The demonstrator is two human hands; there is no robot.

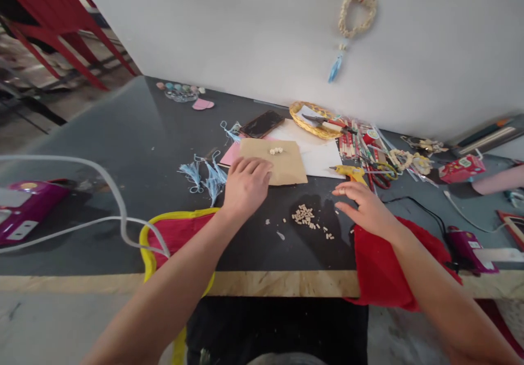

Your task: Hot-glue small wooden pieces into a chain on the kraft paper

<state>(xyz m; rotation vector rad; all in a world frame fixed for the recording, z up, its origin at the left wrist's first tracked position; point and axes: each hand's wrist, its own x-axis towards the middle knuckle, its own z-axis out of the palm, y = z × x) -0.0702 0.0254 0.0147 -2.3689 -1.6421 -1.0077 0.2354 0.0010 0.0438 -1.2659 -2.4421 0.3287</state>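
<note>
My left hand (248,186) is over the left edge of a brown card (289,169), palm down, its fingers loosely bent and slightly apart. I see nothing in it, though the thumb and the underside are hidden. On the card, just beyond my fingers, lies a small cluster of cream beads (276,151). My right hand (362,207) is open, thumb apart from the fingers, just in front of a yellow glue gun (351,173) and not gripping it. Between my hands, a loose pile of small pale tube-shaped pieces (303,215) is spread on the dark table (254,245).
Blue tassels (213,177) lie left of the card, a phone (262,124) behind it. A wicker basket (315,119) with pliers stands at the back. A red cloth (376,267) hangs over the front edge. White cables (110,185) cross at left. A heart-shaped ornament (357,15) hangs above.
</note>
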